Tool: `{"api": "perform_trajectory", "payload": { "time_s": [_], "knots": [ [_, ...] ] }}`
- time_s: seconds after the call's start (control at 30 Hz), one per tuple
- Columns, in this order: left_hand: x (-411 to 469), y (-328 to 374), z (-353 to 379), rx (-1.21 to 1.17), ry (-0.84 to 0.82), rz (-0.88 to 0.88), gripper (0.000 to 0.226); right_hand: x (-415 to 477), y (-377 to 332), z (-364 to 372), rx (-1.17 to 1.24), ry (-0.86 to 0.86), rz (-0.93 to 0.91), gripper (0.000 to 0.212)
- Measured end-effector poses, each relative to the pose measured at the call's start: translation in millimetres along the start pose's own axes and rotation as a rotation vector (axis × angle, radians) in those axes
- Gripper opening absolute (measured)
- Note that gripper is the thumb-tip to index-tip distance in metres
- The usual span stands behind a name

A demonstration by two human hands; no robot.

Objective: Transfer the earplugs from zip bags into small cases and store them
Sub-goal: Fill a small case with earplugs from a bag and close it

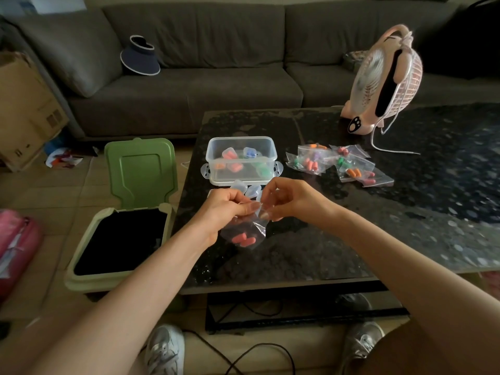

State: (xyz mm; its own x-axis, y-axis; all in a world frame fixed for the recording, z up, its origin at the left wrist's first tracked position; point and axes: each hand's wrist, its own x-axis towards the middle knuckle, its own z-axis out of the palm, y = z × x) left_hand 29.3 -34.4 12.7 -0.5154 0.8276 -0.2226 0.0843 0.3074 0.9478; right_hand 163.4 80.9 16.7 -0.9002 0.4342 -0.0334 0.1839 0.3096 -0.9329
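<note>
Readable text: none legible anywhere in view.
Cardboard box (27, 104): on the floor, left of the desk (405, 212); dark printed blocks on its side, like handling symbols, too blurred to read.
Same box, lower mark: small dark stamp near its bottom edge, unreadable.
Fan (384, 85): pink, at the desk's far edge; a black paw print with white pads on its base is the one clear sign.
Pale sheet (54, 2): top left of the view, marks blurred.
Loose zip bags (338, 163): on the desk in front of the fan; any print too small to tell.
Zip bag (243, 234): over the desk's near left part; likewise.
</note>
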Motion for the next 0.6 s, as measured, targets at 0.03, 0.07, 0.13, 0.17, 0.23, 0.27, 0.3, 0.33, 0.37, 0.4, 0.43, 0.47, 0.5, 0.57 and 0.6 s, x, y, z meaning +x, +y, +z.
{"api": "perform_trajectory", "payload": {
  "time_s": [0.03,0.07,0.13,0.17,0.23,0.27,0.3,0.33,0.37,0.4,0.43,0.47,0.5,0.57,0.6],
  "knots": [
    [0.3,0.3,1.0,0.014,0.008,0.003,0.017,-0.3,-0.2,0.7,0.002,-0.003,-0.005,0.023],
    [-0.1,1.2,1.7,0.027,0.018,0.003,0.020,-0.5,-0.7,1.0,0.006,-0.003,-0.011,0.023],
    [-1.6,2.6,2.8,0.020,0.031,-0.012,0.028,-0.2,-0.8,0.5,0.014,0.005,-0.020,0.021],
    [-2.5,2.8,3.6,-0.008,0.033,-0.025,0.030,0.5,-0.6,-0.3,0.013,0.013,-0.023,0.021],
    [-4.8,4.2,5.6,-0.056,0.044,-0.035,0.029,2.4,0.6,-2.5,-0.001,0.037,-0.025,0.021],
    [-5.6,4.8,5.9,-0.053,0.048,-0.021,0.025,3.4,1.2,-3.7,-0.010,0.051,-0.023,0.021],
    [-5.2,4.9,5.5,-0.039,0.042,0.003,0.020,4.3,1.6,-5.2,-0.022,0.063,-0.019,0.021],
    [-4.5,5.3,4.3,-0.016,0.021,0.029,0.018,4.6,1.8,-6.9,-0.035,0.073,-0.014,0.020],
    [-3.3,5.2,2.3,0.013,-0.006,0.050,0.017,4.6,1.9,-8.8,-0.049,0.080,-0.008,0.019],
    [-2.8,5.0,0.2,0.043,-0.033,0.063,0.015,4.3,1.5,-10.6,-0.058,0.082,-0.002,0.018],
    [-1.8,4.0,-1.5,0.058,-0.048,0.066,0.012,3.7,1.0,-12.1,-0.060,0.081,0.002,0.018],
    [-0.9,3.0,-3.2,0.060,-0.047,0.064,0.011,3.2,0.1,-12.6,-0.054,0.075,0.000,0.018],
    [0.0,2.2,-4.2,0.050,-0.033,0.061,0.012,2.5,-0.9,-12.4,-0.046,0.067,-0.006,0.018],
    [1.0,1.9,-4.9,0.007,0.005,0.058,0.013,1.6,-2.6,-10.7,-0.037,0.047,-0.028,0.020],
    [0.1,2.6,-4.8,-0.007,0.020,0.055,0.011,1.3,-3.1,-9.5,-0.033,0.040,-0.040,0.021]
  ]
}}
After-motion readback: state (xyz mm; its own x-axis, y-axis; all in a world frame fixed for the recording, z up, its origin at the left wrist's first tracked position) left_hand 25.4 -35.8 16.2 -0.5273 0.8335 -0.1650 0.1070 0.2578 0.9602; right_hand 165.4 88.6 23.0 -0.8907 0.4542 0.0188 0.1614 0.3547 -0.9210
